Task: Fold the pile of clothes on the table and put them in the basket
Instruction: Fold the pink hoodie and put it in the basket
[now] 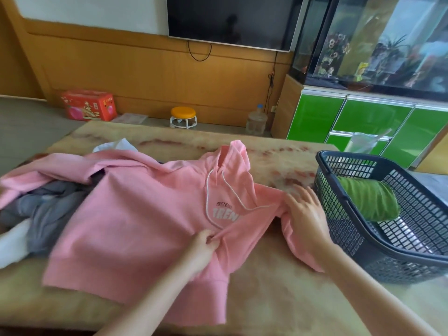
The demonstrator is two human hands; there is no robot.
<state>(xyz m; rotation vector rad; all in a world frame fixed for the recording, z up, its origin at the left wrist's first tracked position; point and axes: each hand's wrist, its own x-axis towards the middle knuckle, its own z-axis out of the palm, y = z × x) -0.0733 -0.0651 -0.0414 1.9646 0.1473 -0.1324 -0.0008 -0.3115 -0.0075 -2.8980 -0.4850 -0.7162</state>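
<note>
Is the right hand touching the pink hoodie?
Touching. The head view shows the right hand lying flat, fingers straight, on the sleeve of the hoodie.

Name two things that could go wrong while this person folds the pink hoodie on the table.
1. The pink hoodie lies partly over the grey garment, so pulling it could drag the pile along.
2. The left hand pinches only a small bunch of cloth while the right hand presses the sleeve flat. The fold may come out creased, perhaps trapping the drawstring.
</note>
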